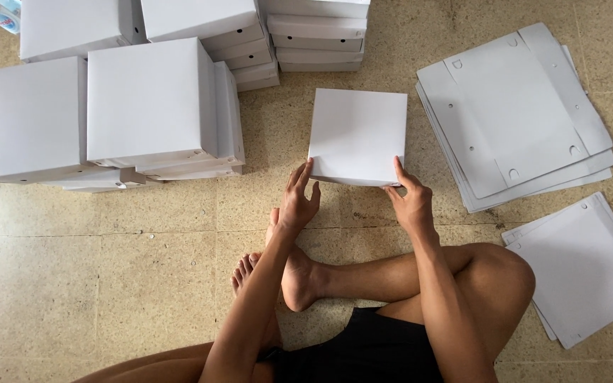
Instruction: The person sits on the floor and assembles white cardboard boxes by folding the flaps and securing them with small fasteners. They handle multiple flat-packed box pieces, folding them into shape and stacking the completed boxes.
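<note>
A: Hands first, head view. Left hand (299, 202) sits at the near-left corner of the white box (357, 135), fingers loosely spread, fingertips touching the near edge — no grip closed on it. Right hand (409, 202) at the near-right corner, index finger laid up along the right side, thumb under the near edge; a light pinch on that corner, as far as I can tell.

B: Box position?

A: Flat on the tiled floor (108, 284), just beyond the person's crossed legs, roughly centre of view, square to them.

B: Handling estimate?

A: Judged thin white card, folded — light, fairly stiff across the top face, easily dented at corners and edges. Surface looks smooth, so possibly a little slippery. Best hold would be two opposite side walls near the corners, not pressing on the middle of the top.

B: Surroundings?

A: Far left — stacks of finished boxes (150, 99), several high, more behind at the far edge. Right — a pile of flat blanks (512, 113) with punched holes and slots, and a second smaller flat pile (583, 269) near right. Only one view recorded.
</note>
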